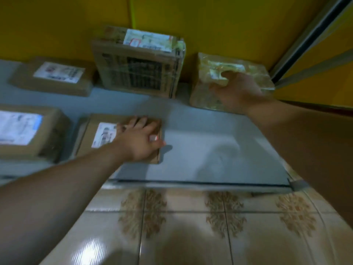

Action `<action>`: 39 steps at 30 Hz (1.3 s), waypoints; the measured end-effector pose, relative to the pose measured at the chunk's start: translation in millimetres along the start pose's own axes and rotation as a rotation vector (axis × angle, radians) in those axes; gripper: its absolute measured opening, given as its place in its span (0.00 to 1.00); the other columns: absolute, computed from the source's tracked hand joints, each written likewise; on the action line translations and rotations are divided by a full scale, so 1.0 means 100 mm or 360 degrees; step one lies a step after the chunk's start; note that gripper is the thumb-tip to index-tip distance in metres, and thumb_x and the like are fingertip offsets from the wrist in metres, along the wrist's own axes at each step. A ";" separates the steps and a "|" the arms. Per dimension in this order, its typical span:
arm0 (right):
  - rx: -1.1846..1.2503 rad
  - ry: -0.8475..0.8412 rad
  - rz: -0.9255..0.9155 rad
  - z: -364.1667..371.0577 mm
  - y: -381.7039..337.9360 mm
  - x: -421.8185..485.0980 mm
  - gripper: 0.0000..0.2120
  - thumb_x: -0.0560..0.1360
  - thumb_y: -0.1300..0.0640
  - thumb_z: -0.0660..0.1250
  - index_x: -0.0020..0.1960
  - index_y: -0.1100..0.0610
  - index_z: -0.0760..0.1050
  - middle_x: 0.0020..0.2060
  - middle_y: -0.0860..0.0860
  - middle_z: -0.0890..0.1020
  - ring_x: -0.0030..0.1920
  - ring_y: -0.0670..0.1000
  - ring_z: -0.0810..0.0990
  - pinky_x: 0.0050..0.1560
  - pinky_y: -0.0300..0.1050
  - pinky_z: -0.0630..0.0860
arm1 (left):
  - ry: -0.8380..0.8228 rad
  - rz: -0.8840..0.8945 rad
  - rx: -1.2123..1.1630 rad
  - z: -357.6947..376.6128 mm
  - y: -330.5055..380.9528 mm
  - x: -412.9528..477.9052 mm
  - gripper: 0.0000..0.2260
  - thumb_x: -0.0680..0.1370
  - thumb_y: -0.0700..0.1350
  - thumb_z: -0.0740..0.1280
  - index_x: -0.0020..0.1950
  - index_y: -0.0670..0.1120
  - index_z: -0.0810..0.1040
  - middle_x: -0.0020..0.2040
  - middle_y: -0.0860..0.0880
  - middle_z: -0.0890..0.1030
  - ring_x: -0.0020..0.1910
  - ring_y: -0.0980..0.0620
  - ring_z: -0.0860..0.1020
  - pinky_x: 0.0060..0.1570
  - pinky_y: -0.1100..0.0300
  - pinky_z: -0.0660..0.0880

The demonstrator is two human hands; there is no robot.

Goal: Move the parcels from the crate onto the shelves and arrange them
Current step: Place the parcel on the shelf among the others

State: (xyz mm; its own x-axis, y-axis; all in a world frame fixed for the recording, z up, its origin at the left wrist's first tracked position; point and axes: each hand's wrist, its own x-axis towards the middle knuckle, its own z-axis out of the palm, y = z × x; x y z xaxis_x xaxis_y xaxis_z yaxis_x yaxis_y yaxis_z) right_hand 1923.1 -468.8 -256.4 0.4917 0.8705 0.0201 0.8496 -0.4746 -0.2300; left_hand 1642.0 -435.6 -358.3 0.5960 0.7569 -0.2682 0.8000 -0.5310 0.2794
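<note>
Several cardboard parcels lie on a grey shelf point(210, 140). My left hand point(139, 138) rests on top of a flat brown parcel point(99, 134) with a white label, and its thumb hooks over the parcel's right edge. My right hand point(235, 90) reaches to the back right corner. There its curled fingers grip the top of a parcel wrapped in shiny clear tape point(256, 73). The image is blurred by motion. No crate is in view.
A tall taped box point(137, 73) stands against the yellow back wall point(57, 25). A flat labelled parcel point(53, 77) lies at the back left and another point(28, 131) at the front left. A metal upright point(313, 35) bounds the right side. Patterned floor tiles point(191, 217) lie below.
</note>
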 end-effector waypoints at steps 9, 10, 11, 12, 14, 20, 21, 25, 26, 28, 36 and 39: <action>-0.0400 -0.0682 -0.0301 -0.95 -0.81 -1.03 0.31 0.78 0.34 0.55 0.73 0.52 0.66 0.71 0.58 0.70 0.68 0.62 0.70 0.62 0.51 0.70 | -0.0146 -0.0116 -0.0298 -1.15 0.10 -1.61 0.31 0.77 0.59 0.64 0.78 0.54 0.59 0.79 0.50 0.57 0.78 0.48 0.52 0.74 0.44 0.53; -0.0418 -0.0759 -0.0311 -1.14 -0.98 -1.15 0.33 0.79 0.34 0.56 0.75 0.54 0.64 0.72 0.58 0.69 0.69 0.62 0.69 0.62 0.51 0.69 | -0.0178 -0.0143 -0.0305 -1.34 0.12 -1.87 0.31 0.77 0.58 0.64 0.78 0.54 0.59 0.79 0.49 0.58 0.77 0.48 0.53 0.73 0.44 0.54; -0.0435 -0.0837 -0.0330 -1.34 -1.17 -1.27 0.34 0.79 0.34 0.56 0.76 0.56 0.63 0.73 0.58 0.67 0.69 0.61 0.69 0.63 0.51 0.69 | -0.0204 -0.0174 -0.0308 -1.55 0.12 -2.13 0.31 0.77 0.58 0.64 0.78 0.54 0.58 0.78 0.49 0.58 0.77 0.48 0.53 0.73 0.44 0.54; -0.0452 -0.0903 -0.0362 -1.57 -1.37 -1.42 0.34 0.79 0.34 0.56 0.76 0.56 0.63 0.74 0.58 0.68 0.69 0.60 0.70 0.64 0.51 0.70 | -0.0219 -0.0206 -0.0312 -1.77 0.12 -2.41 0.31 0.77 0.58 0.64 0.78 0.55 0.58 0.78 0.49 0.58 0.77 0.48 0.54 0.73 0.45 0.55; -0.0446 -0.0951 -0.0422 -2.06 -1.77 -1.74 0.31 0.79 0.35 0.56 0.74 0.54 0.67 0.69 0.57 0.73 0.63 0.59 0.75 0.60 0.50 0.74 | -0.0204 -0.0246 -0.0364 -2.24 0.12 -2.97 0.31 0.77 0.57 0.65 0.77 0.54 0.59 0.78 0.49 0.60 0.77 0.49 0.56 0.73 0.47 0.56; -0.0286 -0.0919 -0.0475 -3.42 -3.09 -2.94 0.27 0.79 0.37 0.57 0.69 0.54 0.71 0.65 0.55 0.77 0.60 0.57 0.77 0.60 0.53 0.76 | -0.0026 -0.0221 -0.0300 -3.83 -0.17 -4.72 0.29 0.75 0.57 0.66 0.74 0.51 0.66 0.73 0.47 0.68 0.72 0.46 0.65 0.69 0.55 0.63; -0.0265 -0.0903 -0.0493 -3.63 -3.35 -3.14 0.29 0.79 0.36 0.56 0.71 0.54 0.69 0.66 0.55 0.76 0.61 0.57 0.76 0.60 0.53 0.75 | 0.0008 -0.0251 -0.0276 -4.10 -0.25 -5.03 0.29 0.76 0.56 0.66 0.75 0.51 0.66 0.74 0.46 0.68 0.71 0.46 0.66 0.69 0.55 0.63; -0.0162 -0.0794 -0.0643 -4.41 -4.38 -3.91 0.30 0.78 0.35 0.58 0.73 0.52 0.67 0.69 0.54 0.73 0.66 0.57 0.73 0.60 0.51 0.73 | 0.0084 -0.0403 -0.0206 -5.15 -0.59 -6.28 0.28 0.78 0.59 0.64 0.76 0.54 0.62 0.76 0.50 0.64 0.71 0.48 0.67 0.66 0.55 0.65; -0.0151 -0.0751 -0.0707 -4.57 -4.62 -4.07 0.29 0.78 0.35 0.58 0.72 0.52 0.68 0.69 0.54 0.74 0.65 0.58 0.74 0.59 0.51 0.73 | 0.0094 -0.0424 -0.0186 -5.38 -0.67 -6.56 0.28 0.78 0.59 0.64 0.76 0.55 0.61 0.76 0.51 0.64 0.71 0.49 0.66 0.66 0.55 0.65; -0.0156 -0.0663 -0.0817 -4.93 -5.12 -4.32 0.30 0.77 0.34 0.58 0.72 0.51 0.68 0.68 0.54 0.74 0.65 0.58 0.74 0.59 0.51 0.72 | 0.0145 -0.0467 -0.0181 -5.86 -0.80 -7.07 0.28 0.78 0.59 0.63 0.76 0.55 0.61 0.75 0.52 0.64 0.70 0.50 0.67 0.63 0.56 0.67; -0.0137 -0.0340 -0.1333 -6.01 -6.88 -5.07 0.32 0.79 0.36 0.57 0.76 0.53 0.63 0.72 0.55 0.70 0.69 0.59 0.70 0.64 0.52 0.70 | 0.0604 -0.0768 -0.0200 -6.92 -1.19 -8.73 0.25 0.77 0.59 0.65 0.74 0.59 0.65 0.72 0.54 0.69 0.63 0.54 0.72 0.50 0.65 0.67; -0.0139 -0.0283 -0.1485 -6.16 -7.35 -5.21 0.33 0.79 0.35 0.56 0.77 0.52 0.61 0.73 0.54 0.69 0.70 0.58 0.69 0.65 0.52 0.68 | 0.0647 -0.0856 -0.0172 -7.03 -1.36 -9.02 0.26 0.77 0.59 0.65 0.74 0.58 0.65 0.73 0.53 0.69 0.66 0.51 0.71 0.56 0.59 0.71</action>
State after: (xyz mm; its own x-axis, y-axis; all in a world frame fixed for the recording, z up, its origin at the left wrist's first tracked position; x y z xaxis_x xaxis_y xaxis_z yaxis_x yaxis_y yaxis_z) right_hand 1159.9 -653.8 501.9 -0.4220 0.9066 0.0090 0.8994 0.4198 -0.1221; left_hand 947.4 -778.1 493.7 0.0275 0.9990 -0.0340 0.9537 -0.0161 0.3005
